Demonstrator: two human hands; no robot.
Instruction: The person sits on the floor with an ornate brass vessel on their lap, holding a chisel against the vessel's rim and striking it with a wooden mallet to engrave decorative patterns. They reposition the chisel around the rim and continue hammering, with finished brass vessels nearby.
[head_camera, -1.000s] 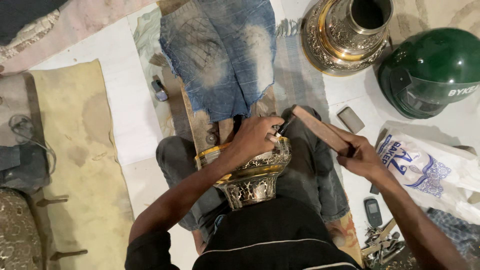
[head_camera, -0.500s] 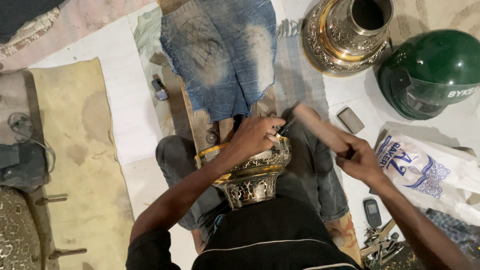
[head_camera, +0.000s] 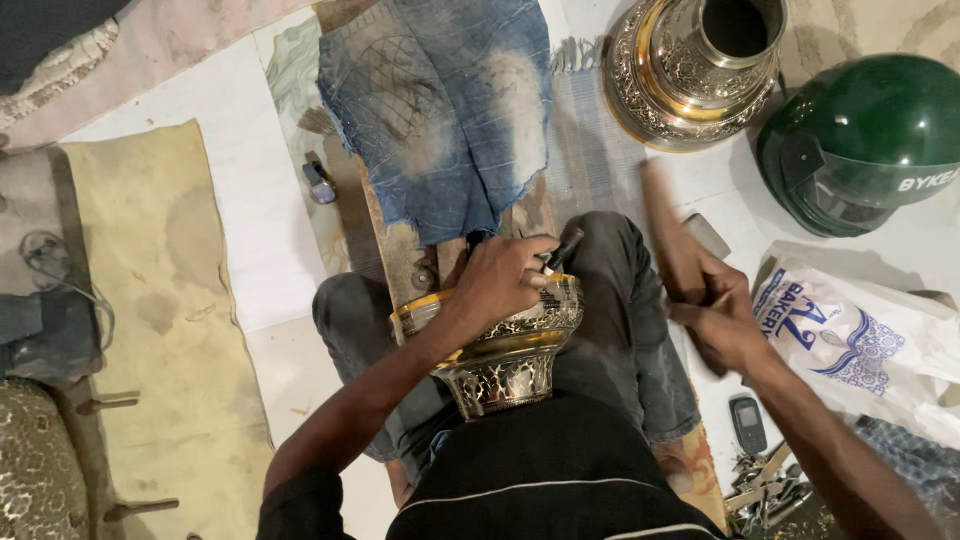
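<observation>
The right hand (head_camera: 722, 318), clamped on a wooden mallet (head_camera: 672, 235), has swung it away from the punch (head_camera: 562, 250) gripped in the left hand (head_camera: 505, 280) on the engraved metal vase (head_camera: 500, 345).

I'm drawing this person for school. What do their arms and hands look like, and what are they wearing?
Both arms are bare from above the elbow down. The left hand and right hand wear no gloves, and no rings, watch or bracelet show. A short dark sleeve covers the top of the left arm; the dark top has a thin pale stripe. The right sleeve is out of view.
</observation>
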